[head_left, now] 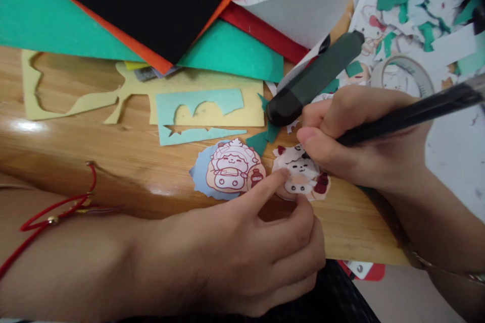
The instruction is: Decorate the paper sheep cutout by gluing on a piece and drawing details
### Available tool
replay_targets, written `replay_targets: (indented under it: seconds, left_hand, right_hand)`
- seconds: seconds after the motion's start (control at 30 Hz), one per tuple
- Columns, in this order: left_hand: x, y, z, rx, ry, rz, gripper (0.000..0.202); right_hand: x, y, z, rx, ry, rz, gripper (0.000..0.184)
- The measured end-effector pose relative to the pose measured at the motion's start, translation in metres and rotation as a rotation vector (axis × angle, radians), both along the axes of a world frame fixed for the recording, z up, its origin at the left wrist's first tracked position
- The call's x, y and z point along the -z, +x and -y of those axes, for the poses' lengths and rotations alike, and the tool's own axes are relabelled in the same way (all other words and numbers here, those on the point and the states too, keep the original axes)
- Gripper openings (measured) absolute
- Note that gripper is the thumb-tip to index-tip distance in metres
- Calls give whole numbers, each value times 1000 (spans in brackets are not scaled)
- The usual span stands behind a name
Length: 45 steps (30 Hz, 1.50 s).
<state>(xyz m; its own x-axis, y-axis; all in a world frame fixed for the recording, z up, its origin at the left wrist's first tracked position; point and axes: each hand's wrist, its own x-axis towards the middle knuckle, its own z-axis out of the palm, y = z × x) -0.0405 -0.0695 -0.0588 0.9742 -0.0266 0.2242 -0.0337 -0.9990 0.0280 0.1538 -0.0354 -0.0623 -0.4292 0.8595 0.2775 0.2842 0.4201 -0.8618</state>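
My right hand (373,144) pinches a black pen (409,117), its tip hidden behind my fingers at the top of a small felt character piece (301,174). This piece is a white lamb-like figure with dark red parts, and it lies on the wooden table (125,176). My left hand (265,242) steadies its lower left side, with the index finger on the piece and another fingertip at its lower edge. Just left of it lies a printed paper cutout (231,166) of a similar character, with a ragged blue border around it.
Black (151,5), orange and green (34,15) sheets are stacked at the back left. Before them lie a cut yellow sheet (91,103) and a pale teal scrap (162,113). A dark green capped tool (318,75), a tape roll (424,73) and many paper scraps (417,5) fill the right.
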Motion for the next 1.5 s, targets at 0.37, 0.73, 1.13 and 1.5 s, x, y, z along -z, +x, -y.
replay_targets:
  seconds: [0.37,0.73,1.13,1.5]
  left_hand:
    - [1,0,1,-6,3,6,45]
    - [1,0,0,-3,2,-8,46]
    - [1,0,1,-18,-18,10,43]
    - [1,-2,2,-25,-18,22,42]
  right_hand:
    - [1,2,-3,-15,-32,-43,34]
    - [2,3,0,-22,-54,-32,33]
    - [2,4,-1,-41,-76,-69,31]
    - [4,5,-1,-19,-43,-53,32]
